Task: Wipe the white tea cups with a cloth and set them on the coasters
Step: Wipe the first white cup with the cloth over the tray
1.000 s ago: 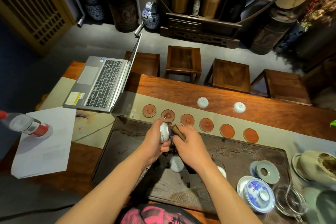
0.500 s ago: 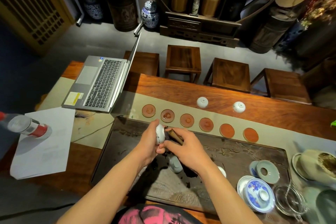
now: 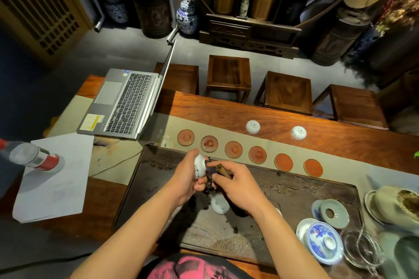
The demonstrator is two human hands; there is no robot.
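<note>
My left hand [image 3: 188, 176] grips a white tea cup [image 3: 200, 169] on its side above the dark tea tray [image 3: 158, 174]. Held in my right hand [image 3: 235, 186] is a brown wooden tool [image 3: 223, 171] with dark material at its tip, pressed against the cup's mouth. Another white cup [image 3: 219, 204] lies on the tray below my hands. Two white cups [image 3: 252, 126] [image 3: 298, 132] stand upside down on the wooden table behind a row of several round brown coasters [image 3: 233, 149]. No coaster has a cup on it.
An open laptop [image 3: 127, 106] and a plastic bottle [image 3: 34, 157] on white paper [image 3: 56, 183] are at the left. Blue-and-white lidded bowls [image 3: 323, 242], a celadon saucer [image 3: 334, 213] and glassware [image 3: 362, 249] crowd the tray's right end. Wooden stools [image 3: 229, 75] line the far side.
The cup in my left hand has turned slightly and my right hand has shifted a little right with the tool still at the cup's mouth.
</note>
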